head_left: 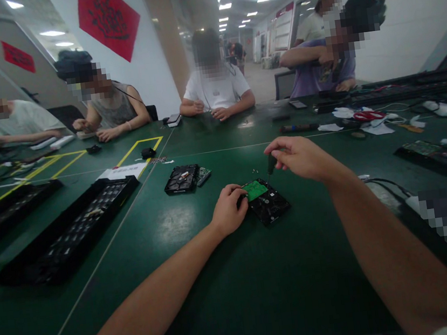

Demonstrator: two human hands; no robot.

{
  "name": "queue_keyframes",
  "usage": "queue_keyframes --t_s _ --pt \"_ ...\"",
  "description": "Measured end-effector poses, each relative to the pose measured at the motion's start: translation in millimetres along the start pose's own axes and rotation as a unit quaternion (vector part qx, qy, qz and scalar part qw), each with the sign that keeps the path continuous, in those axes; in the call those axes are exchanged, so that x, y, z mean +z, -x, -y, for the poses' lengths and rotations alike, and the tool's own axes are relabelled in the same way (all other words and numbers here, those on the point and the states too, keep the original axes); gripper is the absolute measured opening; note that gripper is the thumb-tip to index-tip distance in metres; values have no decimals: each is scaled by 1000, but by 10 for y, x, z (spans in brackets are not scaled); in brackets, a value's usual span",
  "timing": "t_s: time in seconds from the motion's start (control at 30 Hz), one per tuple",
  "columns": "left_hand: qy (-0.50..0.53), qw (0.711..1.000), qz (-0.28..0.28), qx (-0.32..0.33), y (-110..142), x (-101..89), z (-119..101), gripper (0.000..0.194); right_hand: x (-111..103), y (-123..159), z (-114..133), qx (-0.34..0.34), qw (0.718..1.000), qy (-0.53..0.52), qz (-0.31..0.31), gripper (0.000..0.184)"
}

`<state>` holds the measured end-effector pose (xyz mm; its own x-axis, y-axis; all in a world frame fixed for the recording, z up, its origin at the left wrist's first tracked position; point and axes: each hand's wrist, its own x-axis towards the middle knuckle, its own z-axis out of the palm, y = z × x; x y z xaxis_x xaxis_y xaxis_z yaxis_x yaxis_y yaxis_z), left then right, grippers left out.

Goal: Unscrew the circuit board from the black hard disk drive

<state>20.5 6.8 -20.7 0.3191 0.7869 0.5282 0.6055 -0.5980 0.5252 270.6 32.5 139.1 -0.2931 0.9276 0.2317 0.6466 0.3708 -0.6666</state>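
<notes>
A black hard drive (269,205) with a green circuit board (256,189) on its upper face lies on the green table in front of me. My left hand (231,208) grips the drive's left edge, fingers curled against it. In my right hand (293,158) is a screwdriver (271,164), held upright by its dark handle, its thin shaft reaching down to the board's right corner. Whether the tip sits in a screw is too small to tell. Several tiny screws (255,171) lie just beyond the drive.
A second hard drive (181,179) rests to the left, a loose circuit board (203,176) beside it. Farther left stands a long black tray (72,229). Red-handled scissors (368,115), papers and cables lie at the right. Several people sit across the table.
</notes>
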Motion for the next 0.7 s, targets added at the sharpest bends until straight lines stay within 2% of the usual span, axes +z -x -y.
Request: queue_keyframes --t_s 0.2,0.3,0.37,0.5,0.7 --pt "1 1000 3 -1 4 -6 -1 21 -1 19 43 9 1000 -3 -7 14" --pt "2 1000 4 -2 3 -9 -3 22 12 40 77 39 999 -23 -11 22" --pt "1 1000 5 -3 1 -6 0 22 23 46 87 51 998 -42 -9 20" --pt "-2 1000 4 1 0 5 15 22 39 25 65 39 996 -78 -8 10" --pt "-3 1000 4 1 1 -3 7 22 11 2 16 -10 1000 -20 -8 21"
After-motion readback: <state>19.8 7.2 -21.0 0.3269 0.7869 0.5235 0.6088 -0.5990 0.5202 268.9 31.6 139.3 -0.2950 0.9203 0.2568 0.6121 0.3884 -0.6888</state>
